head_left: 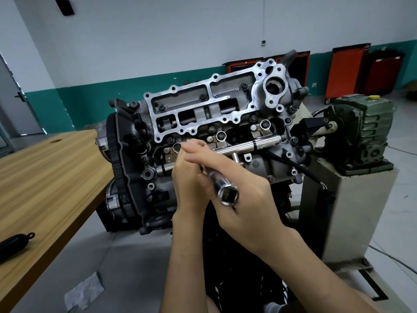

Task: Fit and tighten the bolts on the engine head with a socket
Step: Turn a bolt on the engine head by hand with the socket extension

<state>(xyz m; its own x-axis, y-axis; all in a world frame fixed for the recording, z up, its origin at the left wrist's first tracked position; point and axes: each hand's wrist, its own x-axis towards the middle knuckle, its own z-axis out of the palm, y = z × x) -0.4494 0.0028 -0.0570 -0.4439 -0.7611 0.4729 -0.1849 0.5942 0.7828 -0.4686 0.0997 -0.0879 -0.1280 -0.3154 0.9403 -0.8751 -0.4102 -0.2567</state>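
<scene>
Chrome gleams on the T-shaped steel socket wrench point(228, 193), the only tool in the head view. Its open hexagonal socket mouth faces the camera, while its polished crossbar reaches away over the grey cast-aluminium engine head point(203, 102). The right hand point(248, 206) wraps round the wrench's shaft just behind that socket. The left hand point(189, 177) lies against the tool's far end with its fingers together and fairly straight. Whether it pinches a bolt or only steadies the tool I cannot tell.

The head sits tilted on a beige metal stand point(352, 211), with a machined bright cam frame above a rougher, darker casting. Several black hex-headed bolts point(203, 96) are already seated in it. A ribbed black rubber timing belt point(115, 163) runs down its left end, beside a grained wooden table point(45, 177).

The risks, as I judge them:
- Smooth chrome can slip in bare fingers, and the tool could then knock the machined face.
- A bolt started at an angle would likely cross-thread in soft aluminium.
- A socket only half seated on a hex could round it.
- A loose bolt dropped into the open cavities would be awkward to retrieve.
</scene>
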